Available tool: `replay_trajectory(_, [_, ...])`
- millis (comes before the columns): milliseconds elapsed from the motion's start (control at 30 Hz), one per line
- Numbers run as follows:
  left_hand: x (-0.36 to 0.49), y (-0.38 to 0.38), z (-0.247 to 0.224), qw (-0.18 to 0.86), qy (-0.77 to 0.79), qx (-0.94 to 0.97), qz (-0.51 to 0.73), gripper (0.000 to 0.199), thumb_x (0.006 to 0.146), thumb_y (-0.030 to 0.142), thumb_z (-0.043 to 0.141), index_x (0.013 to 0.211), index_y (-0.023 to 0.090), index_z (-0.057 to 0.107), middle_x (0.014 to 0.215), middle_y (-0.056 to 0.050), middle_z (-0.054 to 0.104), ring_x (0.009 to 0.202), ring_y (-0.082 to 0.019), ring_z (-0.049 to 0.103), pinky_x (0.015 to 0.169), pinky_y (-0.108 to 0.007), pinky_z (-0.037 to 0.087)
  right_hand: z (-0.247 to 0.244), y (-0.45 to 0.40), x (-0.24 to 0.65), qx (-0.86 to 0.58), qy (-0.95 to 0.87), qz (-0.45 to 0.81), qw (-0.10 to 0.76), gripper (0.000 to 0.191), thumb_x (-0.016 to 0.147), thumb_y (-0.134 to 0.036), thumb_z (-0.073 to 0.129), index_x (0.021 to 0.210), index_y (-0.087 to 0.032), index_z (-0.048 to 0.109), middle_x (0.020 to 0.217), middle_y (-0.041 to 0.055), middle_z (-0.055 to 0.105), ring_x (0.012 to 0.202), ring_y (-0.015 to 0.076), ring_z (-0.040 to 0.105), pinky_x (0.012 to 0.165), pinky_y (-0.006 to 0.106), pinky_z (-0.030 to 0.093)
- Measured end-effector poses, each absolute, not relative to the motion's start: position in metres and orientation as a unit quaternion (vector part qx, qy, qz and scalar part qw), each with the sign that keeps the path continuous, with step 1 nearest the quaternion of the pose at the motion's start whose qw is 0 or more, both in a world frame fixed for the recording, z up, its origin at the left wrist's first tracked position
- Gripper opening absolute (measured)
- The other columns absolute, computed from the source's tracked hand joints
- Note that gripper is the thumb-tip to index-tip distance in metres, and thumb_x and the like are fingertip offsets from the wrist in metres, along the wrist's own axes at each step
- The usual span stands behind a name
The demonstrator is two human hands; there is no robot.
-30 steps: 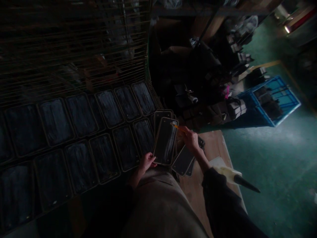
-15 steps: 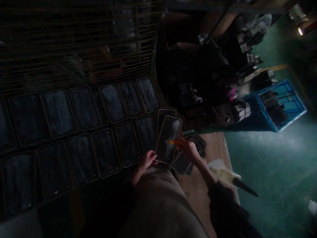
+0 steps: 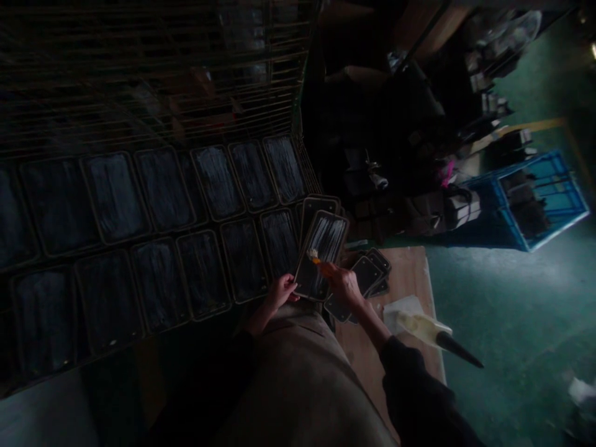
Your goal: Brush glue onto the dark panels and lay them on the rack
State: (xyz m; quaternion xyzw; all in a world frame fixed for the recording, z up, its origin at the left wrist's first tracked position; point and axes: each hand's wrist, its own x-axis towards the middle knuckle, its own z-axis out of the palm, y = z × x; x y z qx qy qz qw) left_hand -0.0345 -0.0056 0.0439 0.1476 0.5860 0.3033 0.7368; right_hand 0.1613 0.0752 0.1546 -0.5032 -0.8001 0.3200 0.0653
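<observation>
A dark rectangular panel [image 3: 328,239] with rounded corners and a pale rim is tilted in front of me, streaked with whitish coating on its upper part. My left hand [image 3: 282,292] pinches its lower left corner. In my right hand [image 3: 342,282] is a small brush [image 3: 315,256] with an orange handle, its pale bristles against the panel's left side. Just behind lies another dark panel [image 3: 319,205]. Beneath and beside my right hand, several uncoated-looking panels [image 3: 367,274] are stacked on a wooden board [image 3: 410,267].
Two rows of streaked panels [image 3: 153,282] lie to the left, below a wire mesh [image 3: 261,105]. A pale bottle with a long black nozzle [image 3: 423,329] rests on the board's right edge. A blue crate [image 3: 526,242] stands on the green floor [image 3: 503,298].
My right hand has moved the brush slightly left and up across the panel, and the whitish streaks spread wider over its top. My left hand keeps its hold. The view has shifted slightly.
</observation>
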Motion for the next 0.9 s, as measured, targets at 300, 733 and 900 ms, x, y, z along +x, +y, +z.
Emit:
replay_trajectory(300, [-0.036, -0.005, 0.042, 0.735, 0.592, 0.176, 0.281, 0.012, 0.077, 0.02, 0.064, 0.083, 0.016, 0.054, 0.068, 0.001, 0.065, 0.051, -0.015, 0.068, 0.048, -0.024, 0.056, 0.171, 0.016, 0.168, -0.507, -0.702, 0.496, 0.064, 0.023, 0.098, -0.028, 0.046, 0.11, -0.02, 0.064, 0.079, 0.0021, 0.07, 0.069, 0.0151, 0.067, 0.061, 0.021, 0.046])
replay_trajectory(733, [-0.037, -0.007, 0.046, 0.743, 0.577, 0.161, 0.296, 0.021, 0.074, 0.024, 0.069, 0.087, 0.016, 0.054, 0.069, 0.003, 0.064, 0.051, -0.014, 0.068, 0.05, -0.023, 0.056, 0.168, 0.128, 0.186, -0.611, -0.743, 0.222, 0.157, 0.034, 0.099, -0.035, 0.037, 0.118, -0.021, 0.062, 0.102, 0.0078, 0.071, 0.084, 0.0211, 0.067, 0.067, 0.027, 0.046])
replay_trajectory(900, [-0.034, -0.007, 0.043, 0.736, 0.592, 0.154, 0.291, 0.023, 0.074, 0.026, 0.069, 0.086, 0.016, 0.053, 0.069, 0.003, 0.064, 0.05, -0.015, 0.067, 0.046, -0.023, 0.055, 0.161, 0.126, 0.188, -0.605, -0.761, 0.195, 0.128, 0.028, 0.098, -0.029, 0.041, 0.111, -0.02, 0.064, 0.097, 0.0061, 0.071, 0.077, 0.0179, 0.066, 0.06, 0.023, 0.042])
